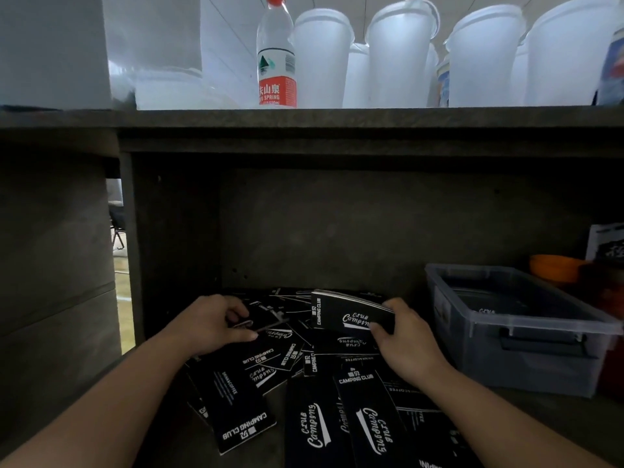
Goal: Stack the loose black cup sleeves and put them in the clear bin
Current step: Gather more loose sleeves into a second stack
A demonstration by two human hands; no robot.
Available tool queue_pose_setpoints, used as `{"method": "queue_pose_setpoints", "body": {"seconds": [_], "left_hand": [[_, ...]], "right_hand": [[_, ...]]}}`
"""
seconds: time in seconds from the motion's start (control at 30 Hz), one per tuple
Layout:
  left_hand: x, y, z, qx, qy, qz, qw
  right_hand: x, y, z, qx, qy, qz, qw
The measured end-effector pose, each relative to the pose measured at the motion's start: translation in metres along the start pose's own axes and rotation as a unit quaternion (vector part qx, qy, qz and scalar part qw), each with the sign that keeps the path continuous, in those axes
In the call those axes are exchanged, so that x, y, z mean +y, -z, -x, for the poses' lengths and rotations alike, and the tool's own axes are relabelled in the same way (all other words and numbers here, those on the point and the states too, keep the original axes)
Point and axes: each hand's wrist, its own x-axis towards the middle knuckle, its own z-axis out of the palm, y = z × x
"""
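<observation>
Black card sleeves (304,383) printed with white "Camping Club" lettering lie strewn in a loose overlapping pile on the floor of a dark shelf compartment (337,224); there are too many, too tangled, to count exactly, but well over a dozen show.

Taking the clear bin (513,329) as the landmark: it is one lidless plastic tub standing on the same shelf floor, at the right edge of the pile. A few dark pieces seem to lie at its bottom, though its walls blur them too much to count.

Two bare hands work to the left of the bin. The right hand (401,336), the nearer to it, grips one small stack of sleeves (351,315), thumb on top and fingers curled under its right end, held tilted just above the pile. The left hand (212,322), farther from the bin, pinches one single sleeve (266,319) between thumb and fingers at the pile's far left.

Behind the bin, to its right, sit one orange bowl-like thing (553,268) and one dark printed packet (607,244).

Above the bin, on the shelf top (304,118), stand one water bottle (276,55) with a red cap and red label and at least four large frosted white cups (320,59) in a front row, with more behind them.
</observation>
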Motion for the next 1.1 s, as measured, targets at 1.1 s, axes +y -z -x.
{"method": "queue_pose_setpoints", "body": {"seconds": [1.1], "left_hand": [[0.012,0.002,0.006,0.037,-0.07,-0.011,0.997]], "right_hand": [[-0.003,0.0,0.0,-0.008,0.003,-0.014,1.0]]}}
